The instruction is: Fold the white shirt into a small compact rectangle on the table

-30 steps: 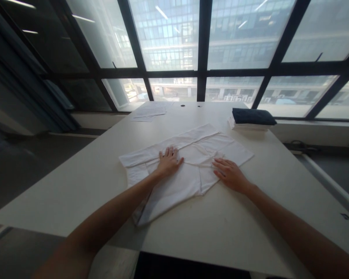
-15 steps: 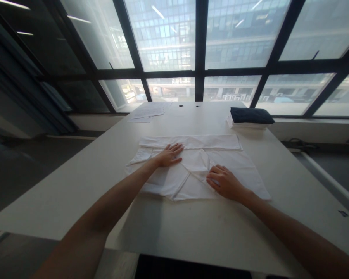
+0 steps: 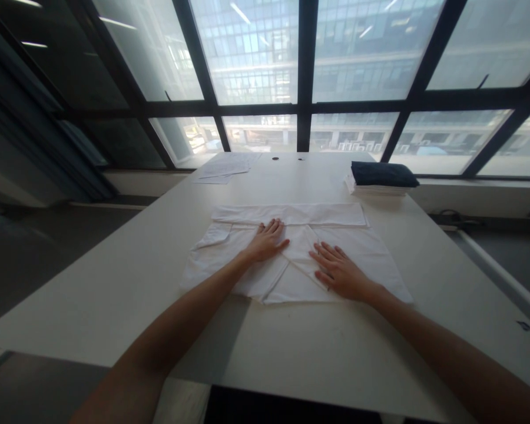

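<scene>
A white garment (image 3: 380, 259), which looks like a pair of shorts, lies spread on the white table with its folded band along the far side. My left hand (image 3: 268, 240) rests flat on it just left of the middle, fingers stretched toward the band. To the right of the middle, my right hand (image 3: 339, 271) presses down on the cloth with its fingers spread. Diagonal creases run between the two hands. A small pocket-like flap (image 3: 214, 234) shows at the garment's upper left. The cloth beneath both palms is hidden.
Dark blue folded cloth (image 3: 383, 174) sits on a white stack (image 3: 375, 189) at the table's far right. Paper sheets (image 3: 223, 169) lie at the far left. Large windows (image 3: 256, 59) stand behind the table (image 3: 291, 347).
My left hand has slid a little to the right over the cloth. My right hand's curled fingers have flattened and spread. The garment's left side now lies smoother and wider.
</scene>
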Available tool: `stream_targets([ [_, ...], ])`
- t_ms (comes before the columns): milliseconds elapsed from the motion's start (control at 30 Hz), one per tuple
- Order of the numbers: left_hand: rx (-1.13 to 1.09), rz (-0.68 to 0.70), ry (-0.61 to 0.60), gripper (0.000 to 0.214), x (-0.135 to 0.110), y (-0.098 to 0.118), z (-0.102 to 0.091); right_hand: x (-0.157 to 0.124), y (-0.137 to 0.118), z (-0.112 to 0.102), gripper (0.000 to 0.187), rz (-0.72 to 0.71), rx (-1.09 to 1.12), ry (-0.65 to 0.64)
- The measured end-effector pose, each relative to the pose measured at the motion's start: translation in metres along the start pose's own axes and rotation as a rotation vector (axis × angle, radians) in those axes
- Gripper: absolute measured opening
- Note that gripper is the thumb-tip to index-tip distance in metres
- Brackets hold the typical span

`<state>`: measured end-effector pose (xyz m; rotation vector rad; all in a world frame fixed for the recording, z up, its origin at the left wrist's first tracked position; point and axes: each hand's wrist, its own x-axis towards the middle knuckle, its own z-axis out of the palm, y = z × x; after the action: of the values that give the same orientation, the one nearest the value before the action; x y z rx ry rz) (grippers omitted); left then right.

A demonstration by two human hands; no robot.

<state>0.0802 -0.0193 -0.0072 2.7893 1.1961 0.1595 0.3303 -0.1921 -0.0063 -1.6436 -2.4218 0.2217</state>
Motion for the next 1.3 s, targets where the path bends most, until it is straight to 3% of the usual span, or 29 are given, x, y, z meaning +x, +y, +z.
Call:
stream_targets([
  [133, -0.152, 0.043, 0.014, 0.063, -0.008, -0.003, -0.016, 0.0, 0.001, 0.001, 0.06, -0.013, -0.001, 0.019],
  [233, -0.278, 0.091, 0.059, 0.058, -0.037, -0.014, -0.032, -0.001, 0.002, 0.003, 0.059, -0.026, -0.005, 0.041],
  [400, -0.165, -0.006, 0.133, 0.054, -0.107, -0.058, -0.051, -0.001, 0.004, 0.009, 0.057, -0.043, -0.003, 0.075],
  [567, 0.029, -0.149, 0.124, 0.057, -0.15, -0.105, -0.041, -0.001, 0.007, 0.014, 0.057, -0.034, -0.002, 0.075],
  [700, 0.076, -0.13, 0.034, 0.061, -0.157, -0.117, -0.03, -0.002, 0.007, 0.014, 0.057, -0.035, -0.011, 0.069],
  [1300, 0.005, -0.121, 0.105, 0.058, -0.158, -0.121, -0.025, -0.002, 0.005, 0.014, 0.059, -0.033, -0.01, 0.082],
])
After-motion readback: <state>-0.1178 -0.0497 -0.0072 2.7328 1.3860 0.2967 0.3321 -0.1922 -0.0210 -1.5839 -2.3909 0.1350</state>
